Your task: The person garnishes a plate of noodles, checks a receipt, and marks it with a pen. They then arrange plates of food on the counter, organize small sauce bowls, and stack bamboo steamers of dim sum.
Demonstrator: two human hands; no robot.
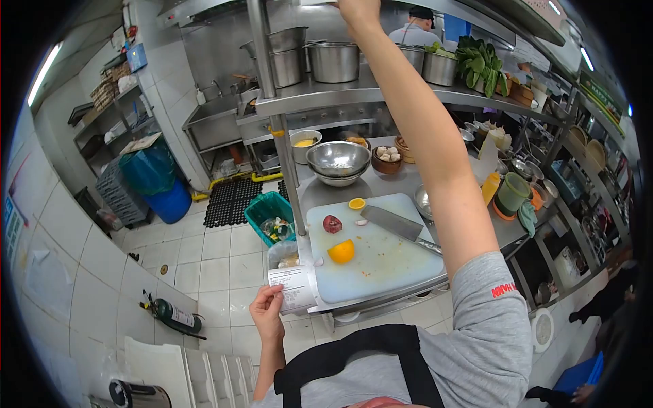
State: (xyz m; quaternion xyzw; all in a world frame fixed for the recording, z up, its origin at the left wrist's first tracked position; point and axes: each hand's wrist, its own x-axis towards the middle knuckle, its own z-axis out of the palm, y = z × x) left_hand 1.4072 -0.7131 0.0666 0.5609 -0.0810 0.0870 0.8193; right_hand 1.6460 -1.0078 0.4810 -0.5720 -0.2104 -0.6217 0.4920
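Low on the left, my left hand [266,311] pinches a printed paper receipt [291,288] at the corner of the counter. My right hand [359,9] is raised to the top edge of the picture, beside a white thing that is mostly cut off; its fingers are largely out of view. Under my right arm lies a white cutting board [381,262]. On it are a cleaver [391,222], half an orange [341,251], a small cut lemon [356,203], a piece of red onion [332,224] and a garlic clove [360,222].
Steel bowls [338,158] and a pot of garlic [387,158] stand behind the board. Stockpots [332,62] and leafy greens [480,62] sit on the upper shelf. A green bin [269,216] is on the floor at left. Another person [415,31] stands beyond the shelf.
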